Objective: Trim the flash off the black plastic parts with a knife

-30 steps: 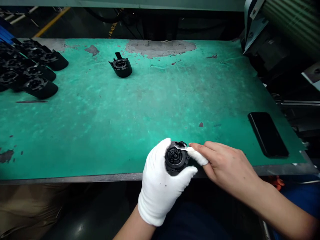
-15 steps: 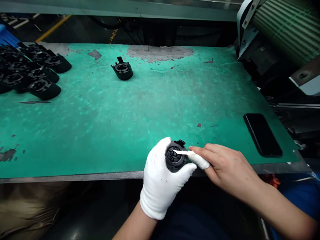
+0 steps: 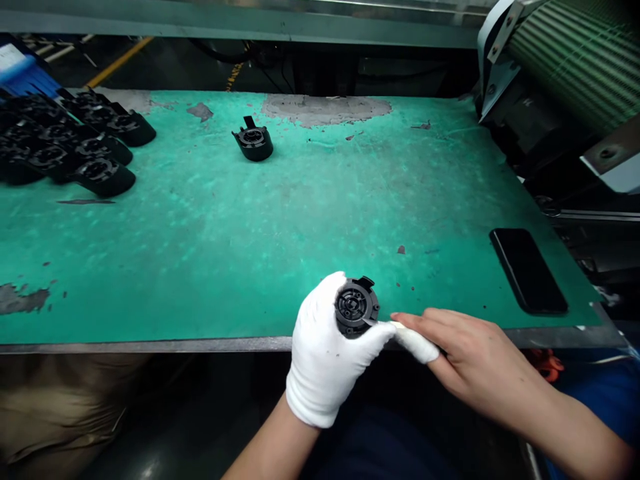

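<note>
My left hand (image 3: 327, 353), in a white glove, is closed round a round black plastic part (image 3: 356, 307) held over the near edge of the green table (image 3: 250, 220). My right hand (image 3: 467, 357) is bare and pinches a small blade with a white-wrapped grip (image 3: 407, 337). The blade tip touches the lower right rim of the part. Fingers of the right hand are pressed together on the grip.
A lone black part (image 3: 254, 142) lies at the table's far middle. A heap of several like parts (image 3: 70, 143) sits at the far left. A black phone (image 3: 527, 270) lies near the right edge. A machine with a green ribbed roller (image 3: 575, 60) stands at the right.
The blade has moved from the top of the part's face down to its lower right rim. My right hand has dropped lower and to the right. The part sits slightly higher.
</note>
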Motion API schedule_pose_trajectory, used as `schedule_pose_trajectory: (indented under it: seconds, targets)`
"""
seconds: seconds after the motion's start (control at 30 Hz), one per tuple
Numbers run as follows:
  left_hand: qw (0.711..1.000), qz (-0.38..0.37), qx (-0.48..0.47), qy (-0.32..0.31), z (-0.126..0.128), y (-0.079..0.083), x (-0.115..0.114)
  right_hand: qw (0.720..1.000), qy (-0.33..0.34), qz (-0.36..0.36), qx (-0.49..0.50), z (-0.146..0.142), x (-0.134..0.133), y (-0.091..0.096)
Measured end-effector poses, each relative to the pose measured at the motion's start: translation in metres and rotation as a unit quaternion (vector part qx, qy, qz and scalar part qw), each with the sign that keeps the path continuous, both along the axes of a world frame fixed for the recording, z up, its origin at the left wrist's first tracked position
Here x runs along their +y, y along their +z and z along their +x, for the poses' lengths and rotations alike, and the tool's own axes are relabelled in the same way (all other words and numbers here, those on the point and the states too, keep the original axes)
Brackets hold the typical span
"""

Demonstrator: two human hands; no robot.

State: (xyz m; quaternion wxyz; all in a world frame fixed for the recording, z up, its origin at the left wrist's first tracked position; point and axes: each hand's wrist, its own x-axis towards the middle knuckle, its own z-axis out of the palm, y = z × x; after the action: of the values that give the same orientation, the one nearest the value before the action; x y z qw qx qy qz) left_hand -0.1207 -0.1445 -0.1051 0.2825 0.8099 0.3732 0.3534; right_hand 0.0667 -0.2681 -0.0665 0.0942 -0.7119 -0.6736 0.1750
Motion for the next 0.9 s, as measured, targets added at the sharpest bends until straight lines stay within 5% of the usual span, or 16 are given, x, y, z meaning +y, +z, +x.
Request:
schedule_pose_trajectory:
  seconds: [0.3, 0.5, 0.7, 0.9]
  targets:
    - [1.000, 0.014, 0.013, 0.001, 0.002, 0.001, -0.002, 0.992, -0.057, -0.016, -0.113, -0.010, 0.004, 0.008]
    - [1.000, 0.013, 0.014, 0.015, 0.000, -0.001, -0.002, 0.998, -0.070, -0.001, 0.009, -0.005, 0.003, 0.013]
    - [0.989, -0.034, 0.048, -0.138, -0.011, 0.013, 0.023, 0.997, 0.002, -0.071, 0.043, 0.021, 0.016, 0.015]
    - [0.958, -0.164, 0.103, -0.212, -0.018, 0.030, 0.048, 0.992, 0.069, -0.103, 0.031, 0.036, 0.028, 0.018]
